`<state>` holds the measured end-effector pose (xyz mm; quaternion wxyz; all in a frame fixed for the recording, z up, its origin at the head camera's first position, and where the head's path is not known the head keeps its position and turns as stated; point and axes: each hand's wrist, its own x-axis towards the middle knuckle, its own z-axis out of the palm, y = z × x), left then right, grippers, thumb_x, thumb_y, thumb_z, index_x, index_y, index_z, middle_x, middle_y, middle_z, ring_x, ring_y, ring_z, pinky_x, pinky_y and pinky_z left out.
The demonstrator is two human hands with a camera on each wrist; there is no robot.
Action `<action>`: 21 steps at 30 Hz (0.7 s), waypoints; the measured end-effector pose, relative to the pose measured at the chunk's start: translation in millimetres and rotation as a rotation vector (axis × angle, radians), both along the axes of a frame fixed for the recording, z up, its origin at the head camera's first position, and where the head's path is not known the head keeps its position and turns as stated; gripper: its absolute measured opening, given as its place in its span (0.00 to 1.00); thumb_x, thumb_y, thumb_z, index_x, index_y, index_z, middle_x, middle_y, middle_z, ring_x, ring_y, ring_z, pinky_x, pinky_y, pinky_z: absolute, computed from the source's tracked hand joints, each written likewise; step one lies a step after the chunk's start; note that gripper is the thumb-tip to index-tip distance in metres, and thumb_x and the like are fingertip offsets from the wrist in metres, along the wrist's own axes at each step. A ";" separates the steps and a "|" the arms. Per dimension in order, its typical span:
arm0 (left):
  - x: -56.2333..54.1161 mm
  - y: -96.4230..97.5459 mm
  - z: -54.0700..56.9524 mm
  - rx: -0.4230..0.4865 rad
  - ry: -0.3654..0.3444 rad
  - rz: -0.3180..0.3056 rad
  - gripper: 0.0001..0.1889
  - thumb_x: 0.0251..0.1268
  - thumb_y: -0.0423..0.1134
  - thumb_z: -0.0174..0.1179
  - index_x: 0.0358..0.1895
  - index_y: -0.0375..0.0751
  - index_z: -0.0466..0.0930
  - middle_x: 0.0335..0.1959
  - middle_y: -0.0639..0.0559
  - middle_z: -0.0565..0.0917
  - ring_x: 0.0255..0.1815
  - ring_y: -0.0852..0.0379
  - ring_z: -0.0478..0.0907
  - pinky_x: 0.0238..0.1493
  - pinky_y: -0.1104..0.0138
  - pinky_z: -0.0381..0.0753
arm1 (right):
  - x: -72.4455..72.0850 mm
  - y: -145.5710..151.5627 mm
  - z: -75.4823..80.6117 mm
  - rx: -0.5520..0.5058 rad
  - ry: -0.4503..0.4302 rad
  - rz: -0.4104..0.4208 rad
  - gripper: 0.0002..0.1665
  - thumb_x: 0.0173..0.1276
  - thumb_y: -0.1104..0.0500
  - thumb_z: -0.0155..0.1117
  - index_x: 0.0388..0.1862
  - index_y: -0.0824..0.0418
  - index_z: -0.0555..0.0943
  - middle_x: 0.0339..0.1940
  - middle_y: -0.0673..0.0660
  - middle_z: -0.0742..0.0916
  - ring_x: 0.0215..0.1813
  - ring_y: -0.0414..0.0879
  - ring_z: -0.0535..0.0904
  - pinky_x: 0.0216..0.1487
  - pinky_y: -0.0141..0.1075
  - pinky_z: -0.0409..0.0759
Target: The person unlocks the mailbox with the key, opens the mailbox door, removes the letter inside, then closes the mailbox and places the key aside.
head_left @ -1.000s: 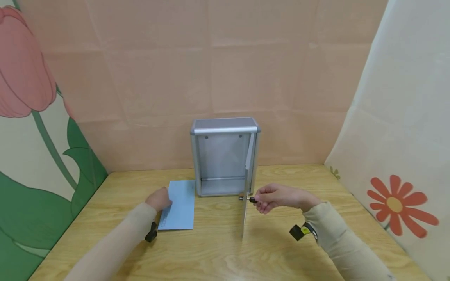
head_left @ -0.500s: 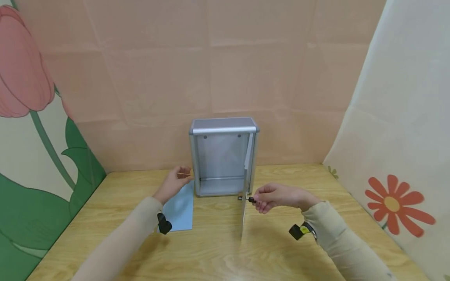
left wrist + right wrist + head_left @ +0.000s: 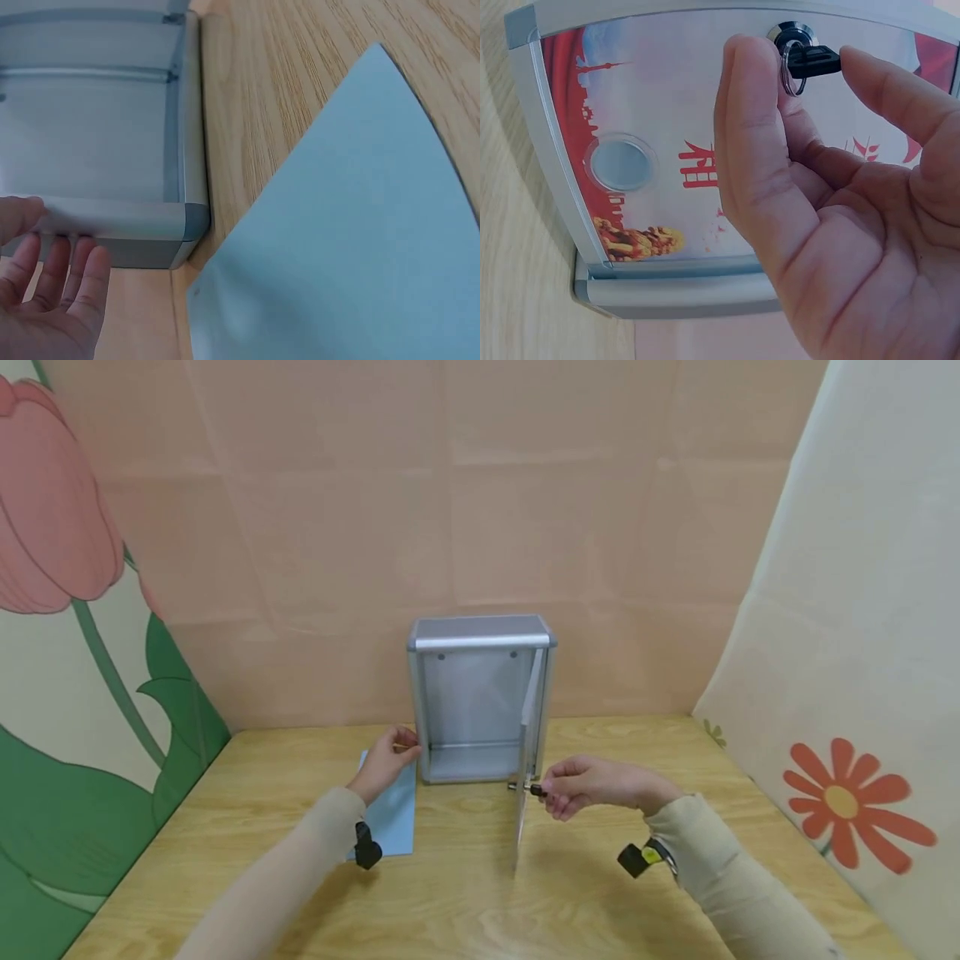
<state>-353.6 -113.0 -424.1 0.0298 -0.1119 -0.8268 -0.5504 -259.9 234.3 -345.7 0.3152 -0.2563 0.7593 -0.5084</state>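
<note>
A silver metal lockable box (image 3: 480, 631) stands upright on the table, its front facing me. Its door (image 3: 522, 760) is swung out toward me on the right side, and the inside shows bare grey walls. My left hand (image 3: 386, 764) holds the box's left frame edge (image 3: 112, 219), thumb on the front and fingers along the outer side. With my right hand (image 3: 588, 783) I pinch a black-headed key (image 3: 817, 61) that sits in the door's lock (image 3: 791, 34) with a metal ring on it. The door's outer face carries a printed red and white picture (image 3: 660, 97).
A light blue sheet (image 3: 393, 827) lies flat on the wooden table (image 3: 465, 902), left of the box and partly under my left forearm in the head view. A pinkish backdrop (image 3: 315, 527) hangs behind; flowered cloths (image 3: 840, 610) stand at both sides.
My left hand has left the blue sheet and moved right and up to the box's left edge, where it now holds the frame. The right hand stays at the key.
</note>
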 end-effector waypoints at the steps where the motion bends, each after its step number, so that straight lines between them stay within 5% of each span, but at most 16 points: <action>1: -0.2 0.1 -0.1 -0.013 0.006 0.004 0.11 0.66 0.35 0.61 0.47 0.36 0.73 0.49 0.42 0.78 0.45 0.48 0.78 0.45 0.62 0.78 | -0.2 -1.1 -0.2 -0.002 0.001 0.000 0.18 0.76 0.57 0.52 0.45 0.74 0.74 0.37 0.56 0.84 0.39 0.45 0.82 0.47 0.39 0.83; 13: -3.6 -1.3 -2.8 -0.054 0.021 0.025 0.11 0.66 0.36 0.61 0.47 0.37 0.73 0.47 0.43 0.79 0.43 0.50 0.79 0.43 0.63 0.79 | -8.1 -51.0 -7.5 -0.068 -0.049 -0.112 0.22 0.76 0.56 0.53 0.47 0.78 0.74 0.36 0.57 0.86 0.38 0.44 0.83 0.47 0.37 0.83; 21: -2.4 -0.9 -1.4 -0.087 0.045 0.018 0.11 0.67 0.37 0.61 0.48 0.37 0.74 0.46 0.44 0.80 0.44 0.51 0.78 0.44 0.61 0.79 | -30.2 -98.5 -12.5 -0.175 -0.097 -0.234 0.24 0.77 0.57 0.50 0.55 0.79 0.71 0.43 0.63 0.84 0.40 0.43 0.83 0.51 0.39 0.82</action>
